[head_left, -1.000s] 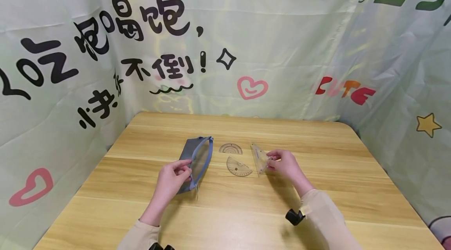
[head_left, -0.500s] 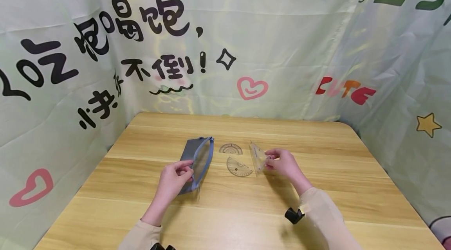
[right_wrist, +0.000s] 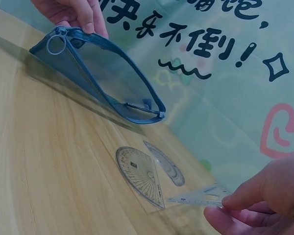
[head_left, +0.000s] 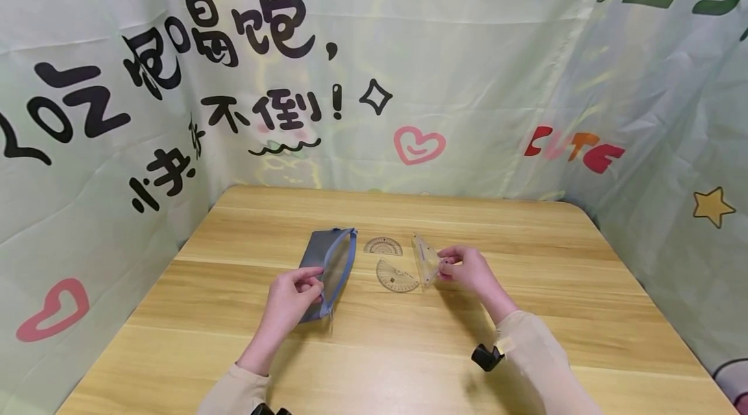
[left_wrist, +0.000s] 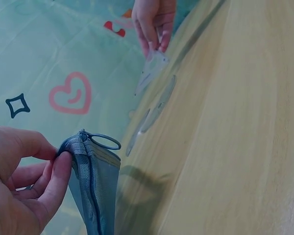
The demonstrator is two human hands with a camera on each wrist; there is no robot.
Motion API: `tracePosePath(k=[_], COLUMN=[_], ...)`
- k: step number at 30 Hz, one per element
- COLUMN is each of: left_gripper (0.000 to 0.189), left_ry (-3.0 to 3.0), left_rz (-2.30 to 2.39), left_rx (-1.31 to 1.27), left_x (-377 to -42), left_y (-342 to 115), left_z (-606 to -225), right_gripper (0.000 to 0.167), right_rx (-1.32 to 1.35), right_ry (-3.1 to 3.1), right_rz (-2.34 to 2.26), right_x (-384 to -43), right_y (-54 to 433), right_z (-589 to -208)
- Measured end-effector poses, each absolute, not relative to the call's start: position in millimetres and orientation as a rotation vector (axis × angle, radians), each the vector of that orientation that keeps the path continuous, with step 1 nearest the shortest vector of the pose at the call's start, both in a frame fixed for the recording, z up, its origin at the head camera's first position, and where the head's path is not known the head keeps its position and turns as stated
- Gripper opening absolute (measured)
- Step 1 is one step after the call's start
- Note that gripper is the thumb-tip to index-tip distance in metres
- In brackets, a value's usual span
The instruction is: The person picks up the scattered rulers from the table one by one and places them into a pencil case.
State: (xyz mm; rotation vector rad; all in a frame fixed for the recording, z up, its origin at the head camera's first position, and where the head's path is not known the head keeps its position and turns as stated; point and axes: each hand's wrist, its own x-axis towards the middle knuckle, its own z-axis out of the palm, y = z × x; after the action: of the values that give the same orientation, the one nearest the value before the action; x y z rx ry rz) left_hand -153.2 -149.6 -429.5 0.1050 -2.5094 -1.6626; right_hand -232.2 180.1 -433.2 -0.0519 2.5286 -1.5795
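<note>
My left hand (head_left: 290,301) pinches the near side of a grey-blue zip pouch (head_left: 316,248) by its zipper edge. The pouch mouth gapes toward the right, as the right wrist view shows, and a ring pull (right_wrist: 56,44) hangs at one end. Between thumb and fingers, my right hand (head_left: 470,269) holds a clear triangular set square (head_left: 426,258), tilted up off the table. Two clear protractors lie flat between the hands: a smaller one (head_left: 383,246) farther back and a larger one (head_left: 397,276) nearer.
The wooden table (head_left: 374,356) carries all of these things. Printed fabric (head_left: 479,77) hangs behind it and along both sides. A black wrist camera (head_left: 487,358) sits at the right sleeve.
The set square has shifted slightly left with my right hand. My left hand and the pouch have moved a little to the right. Both protractors stay put.
</note>
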Motion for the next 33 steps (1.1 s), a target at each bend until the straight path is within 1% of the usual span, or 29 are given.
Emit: tracePosePath(k=[9, 22, 33], left_gripper=[0.030, 0.030, 0.031], left_ry=[-2.513, -2.498, -2.478], left_rz=[-1.676, -1.699, -1.732], left_rx=[0.121, 0.139, 0.159], left_x=[-152.4, -154.4, -152.1], left_y=[-147.9, -148.5, -152.1], left_z=[-426.7, -427.8, -424.8], right_gripper=[0.032, 0.035, 0.036], right_rx=[-0.051, -0.035, -0.077], right_ry=[2.524, 2.433, 2.413], right_rz=[-1.588, -1.647, -1.646], right_x=[-233.1, -233.5, -235.4], right_y=[176.7, 170.3, 162.7], right_z=[-433.1, -420.4, -415.3])
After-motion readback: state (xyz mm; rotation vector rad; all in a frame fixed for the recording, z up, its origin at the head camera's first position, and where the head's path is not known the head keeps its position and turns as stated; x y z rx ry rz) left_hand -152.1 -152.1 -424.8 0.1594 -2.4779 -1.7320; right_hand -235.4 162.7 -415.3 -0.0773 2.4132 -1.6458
